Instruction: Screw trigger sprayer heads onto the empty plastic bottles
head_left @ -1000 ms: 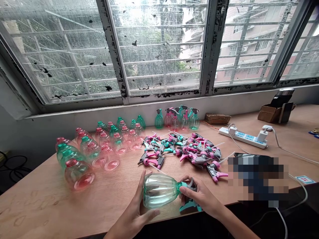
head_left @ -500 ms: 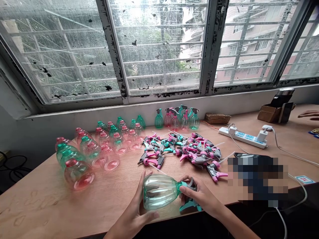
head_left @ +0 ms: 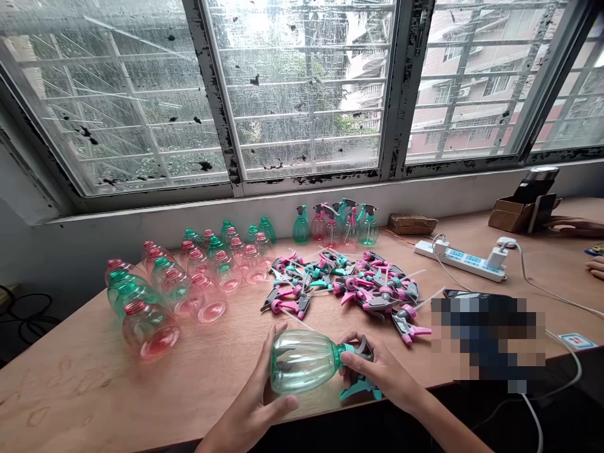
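Observation:
A clear green spray bottle (head_left: pixel 304 362) lies on its side in the air above the table's front edge, its base to the left. Around that base curls my left hand (head_left: pixel 257 390), thumb underneath at the front, fingers behind. My right hand (head_left: pixel 365 362) grips the neck end, thumb on the teal collar (head_left: pixel 348 348) of a grey and teal spray head (head_left: pixel 361 389), which sits at the bottle's mouth. Just beyond the bottle lie loose pink, teal and grey spray heads (head_left: pixel 377 286) with thin tubes, in a heap.
Several open pink and green bottles (head_left: pixel 207 299) stand at left. Bottles with spray heads (head_left: pixel 368 229) line the wall. A white power strip (head_left: pixel 460 259), a cardboard box (head_left: pixel 509 214) and a phone (head_left: pixel 481 302) are at right. Another person's hand (head_left: pixel 578 225) shows at far right.
My left thumb has shifted slightly on the bottle; my right hand keeps its place. At far right, the other person's hand has moved towards the cardboard box, and a second hand has come into view.

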Available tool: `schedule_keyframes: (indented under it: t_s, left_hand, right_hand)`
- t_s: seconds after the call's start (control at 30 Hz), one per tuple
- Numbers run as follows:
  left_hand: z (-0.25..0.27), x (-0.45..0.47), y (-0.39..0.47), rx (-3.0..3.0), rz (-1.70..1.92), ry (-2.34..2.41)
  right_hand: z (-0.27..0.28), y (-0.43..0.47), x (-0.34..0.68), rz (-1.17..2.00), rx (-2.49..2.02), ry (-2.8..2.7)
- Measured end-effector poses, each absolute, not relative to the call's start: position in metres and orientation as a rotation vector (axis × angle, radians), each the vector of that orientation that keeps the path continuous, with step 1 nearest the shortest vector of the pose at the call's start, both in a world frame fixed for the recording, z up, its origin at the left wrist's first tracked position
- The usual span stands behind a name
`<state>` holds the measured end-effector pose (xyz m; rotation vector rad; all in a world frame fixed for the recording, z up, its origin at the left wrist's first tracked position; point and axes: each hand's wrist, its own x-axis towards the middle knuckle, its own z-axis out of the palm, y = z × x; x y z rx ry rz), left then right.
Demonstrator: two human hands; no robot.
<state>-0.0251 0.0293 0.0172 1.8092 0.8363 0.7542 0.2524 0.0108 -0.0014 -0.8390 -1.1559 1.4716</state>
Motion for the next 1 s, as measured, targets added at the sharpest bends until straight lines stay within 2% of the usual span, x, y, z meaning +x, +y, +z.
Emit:
schedule_keyframes:
  t_s: [0.43, 0.67, 0.73, 0.8, 0.93, 1.0]
  left_hand:
    - [0.020, -0.021, 0.025, 1.915, 0.807, 0.854]
    - [0.040, -0.022, 0.008, 2.529, 1.064, 0.747]
    - [0.043, -0.024, 0.003, 2.614, 1.113, 0.745]
    - [0.044, -0.026, 0.001, 2.586, 1.116, 0.798]
    - [0.044, -0.023, 0.007, 2.398, 1.126, 0.930]
    - [0.044, -0.022, 0.011, 2.333, 1.148, 0.960]
  right_hand:
    - [0.001, 0.005, 0.253, 1.523, -0.847, -1.152]
    - [0.009, -0.007, 0.252, 1.895, -0.825, -1.016]
    - [0.008, -0.011, 0.250, 1.918, -0.776, -1.020]
    - [0.008, -0.016, 0.247, 1.797, -0.774, -1.033]
    - [0.012, -0.026, 0.249, 1.240, -0.940, -1.267]
    - [0.015, -0.028, 0.250, 1.083, -0.992, -1.372]
